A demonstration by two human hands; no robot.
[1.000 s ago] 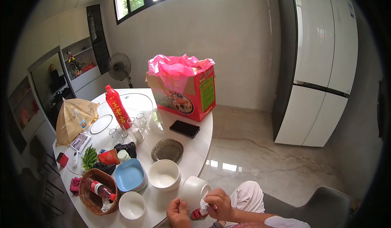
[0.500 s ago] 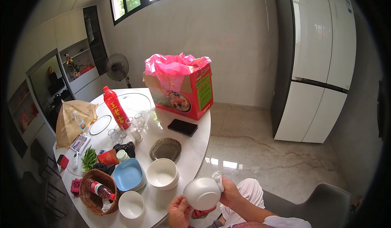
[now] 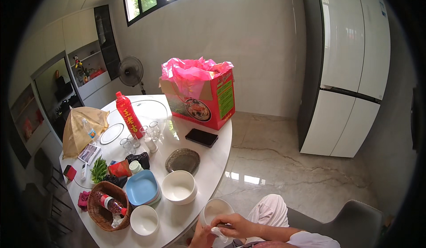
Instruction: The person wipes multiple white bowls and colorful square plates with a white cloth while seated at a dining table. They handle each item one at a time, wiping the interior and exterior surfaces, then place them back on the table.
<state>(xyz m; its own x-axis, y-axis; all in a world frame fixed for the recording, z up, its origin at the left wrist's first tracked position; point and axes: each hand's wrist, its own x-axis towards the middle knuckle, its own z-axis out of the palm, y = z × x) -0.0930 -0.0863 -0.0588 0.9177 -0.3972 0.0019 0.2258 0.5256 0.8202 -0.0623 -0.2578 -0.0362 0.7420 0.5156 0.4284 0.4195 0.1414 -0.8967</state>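
A white bowl (image 3: 216, 208) is held over my lap beside the table's near edge, tipped so that its inside shows. My left hand (image 3: 203, 236) is closed on its near rim. In my right hand (image 3: 237, 225) is a crumpled white tissue (image 3: 219, 234), pinched at the bowl's near edge close to my left fingers. On the table nearby stand a stack of white bowls (image 3: 179, 187), a single white bowl (image 3: 144, 220) and a stack of dishes with a light blue square dish (image 3: 142, 187) on top.
A wicker basket (image 3: 95, 212) holds a bottle. Behind are a dark oval dish (image 3: 182, 160), a black phone (image 3: 202, 137), several glasses (image 3: 133, 140), a red bottle (image 3: 128, 115) and a red box (image 3: 224, 101) lined with pink plastic. A grey chair (image 3: 350, 223) stands at the right.
The bowl has turned from showing its underside to showing its inside. My right hand has moved left and down with the tissue, next to my left hand, which has shifted right and lower.
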